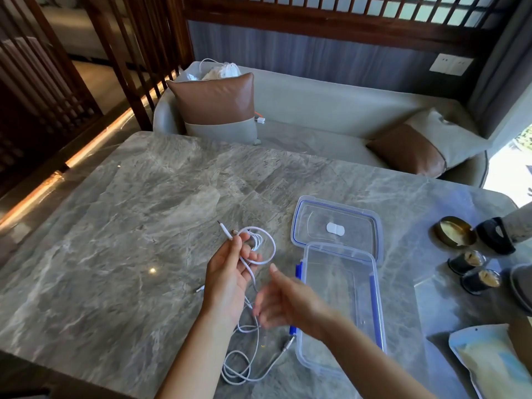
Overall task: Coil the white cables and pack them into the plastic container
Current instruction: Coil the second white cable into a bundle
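Lower centre of the head view, the left hand [227,275] pinches a first loop of white cable [266,249] in its fingers, while the blurred right hand [288,300] shows loosely spread fingers beside the trailing strand. The rest lies uncoiled on the bench [129,226], and the plastic container [339,250], just right, is empty. Coiling looks barely begun and packing not started.

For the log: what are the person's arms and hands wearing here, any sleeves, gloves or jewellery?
The left forearm and right forearm have no sleeve in view. The left hand and right hand show no glove, ring, watch or band; the right one is motion-blurred.
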The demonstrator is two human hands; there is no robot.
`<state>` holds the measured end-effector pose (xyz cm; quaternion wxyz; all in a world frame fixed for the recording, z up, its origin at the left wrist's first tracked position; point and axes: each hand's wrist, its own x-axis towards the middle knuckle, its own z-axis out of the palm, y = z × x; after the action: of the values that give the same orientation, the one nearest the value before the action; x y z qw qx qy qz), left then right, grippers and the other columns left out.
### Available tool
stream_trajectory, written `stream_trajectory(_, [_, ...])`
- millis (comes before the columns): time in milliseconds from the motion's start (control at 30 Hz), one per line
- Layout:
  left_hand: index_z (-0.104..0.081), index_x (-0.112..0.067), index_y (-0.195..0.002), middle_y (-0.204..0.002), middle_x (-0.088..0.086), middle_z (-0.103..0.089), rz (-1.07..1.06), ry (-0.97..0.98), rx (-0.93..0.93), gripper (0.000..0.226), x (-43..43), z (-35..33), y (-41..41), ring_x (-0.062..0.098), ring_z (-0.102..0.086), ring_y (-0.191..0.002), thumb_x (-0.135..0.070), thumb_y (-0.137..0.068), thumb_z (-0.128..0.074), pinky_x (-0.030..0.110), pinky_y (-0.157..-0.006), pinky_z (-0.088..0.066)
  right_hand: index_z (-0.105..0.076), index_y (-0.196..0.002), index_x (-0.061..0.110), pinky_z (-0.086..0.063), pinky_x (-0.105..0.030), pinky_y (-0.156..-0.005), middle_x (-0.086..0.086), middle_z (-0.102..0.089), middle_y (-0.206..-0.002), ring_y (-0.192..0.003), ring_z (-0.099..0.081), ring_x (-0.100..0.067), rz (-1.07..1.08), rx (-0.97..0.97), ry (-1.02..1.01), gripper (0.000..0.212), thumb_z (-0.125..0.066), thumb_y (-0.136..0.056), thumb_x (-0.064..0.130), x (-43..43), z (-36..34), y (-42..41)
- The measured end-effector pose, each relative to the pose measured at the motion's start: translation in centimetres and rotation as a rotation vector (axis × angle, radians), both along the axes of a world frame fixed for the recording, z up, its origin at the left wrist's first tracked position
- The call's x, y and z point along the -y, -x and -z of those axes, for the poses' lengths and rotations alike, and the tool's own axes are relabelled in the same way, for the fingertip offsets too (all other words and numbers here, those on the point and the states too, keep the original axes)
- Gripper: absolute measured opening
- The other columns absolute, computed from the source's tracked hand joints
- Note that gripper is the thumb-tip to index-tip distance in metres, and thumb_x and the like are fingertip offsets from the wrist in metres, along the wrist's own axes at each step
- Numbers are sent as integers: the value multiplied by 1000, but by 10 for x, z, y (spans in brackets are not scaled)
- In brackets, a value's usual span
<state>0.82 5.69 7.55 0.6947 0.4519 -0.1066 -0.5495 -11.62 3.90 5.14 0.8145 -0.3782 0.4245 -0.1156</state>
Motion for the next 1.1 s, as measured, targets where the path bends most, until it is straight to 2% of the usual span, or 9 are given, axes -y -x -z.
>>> stream_trajectory(67, [-64,-14,-83,-50,-10,-50,17,-2,17,22,-1,0,1,5,-55,-52,-22,-93,-46,16,-60,-53,-69,-81,11,-57,-26,-57,-7,-73,-73,-64,-70,-17,-28,39,-179,64,-27,-94,57,-9,3,-5])
stream_trajectory(300, [-59,9,-85,-51,-9,-56,110,1,346,26,-13,-2,-9,3,-48,-47,-13,-94,-47,35,-72,-57,-62,-85,9,-59,-24,-62,-4,-73,-71,-65,-72,-15,701,409,-467,17,-51,-94,17,-13,-2,-23])
stream_trajectory(400, [-68,-3,-78,-52,-6,-59,221,-10,628,24,-15,-5,-22,4,-47,-46,-12,-92,-51,23,-54,-50,-66,-85,19,-54,-20,-57,5,-71,-72,-68,-71,-8,561,251,-159,27,-43,-97,26,-17,-2,-24])
stream_trajectory(500, [-65,-25,-53,-65,18,-68,405,-2,930,41,-16,-6,-34,16,-60,-63,-10,-90,-55,29,-62,-50,-70,-92,22,-51,-19,-61,6,-74,-80,-79,-70,-8,328,98,243,39,-34,-100,34,-20,-7,-19])
stream_trajectory(600, [-69,-8,-66,-64,-3,-72,502,25,954,26,-17,-6,-40,9,-60,-56,-8,-89,-56,26,-58,-50,-66,-88,15,-53,-21,-61,8,-67,-71,-70,-63,-7,147,20,514,27,-42,-99,19,-12,-15,-10])
stream_trajectory(667, [-72,-12,-86,-62,-4,-69,576,65,922,17,-18,-7,-39,9,-59,-55,-9,-89,-56,27,-60,-52,-63,-83,16,-54,-25,-64,7,-63,-69,-67,-62,-6,50,-25,570,25,-43,-98,13,-4,-22,-2])
stream_trajectory(833, [-45,-44,-128,-72,11,-74,712,67,1011,50,-18,-10,-37,12,-63,-71,-19,-88,-60,37,-76,-52,-58,-74,18,-54,-22,-67,13,-58,-60,-63,-57,-3,-242,-17,538,29,-42,-98,19,8,-37,16])
stream_trajectory(1000, [-71,-18,-98,-80,7,-77,700,-31,838,16,-20,-13,-29,16,-72,-75,-17,-83,-65,42,-78,-58,-49,-67,21,-38,-19,-60,7,-43,-62,-58,-39,-6,-213,-96,653,34,-38,-97,33,10,-44,19])
stream_trajectory(1100, [-73,-23,-78,-61,-7,-60,549,-98,1228,11,-19,-7,-29,5,-52,-54,-34,-76,-72,28,-59,-43,-48,-70,17,-37,-21,-62,4,-42,-64,-62,-39,-11,-109,-153,663,33,-36,-100,25,13,-44,20])
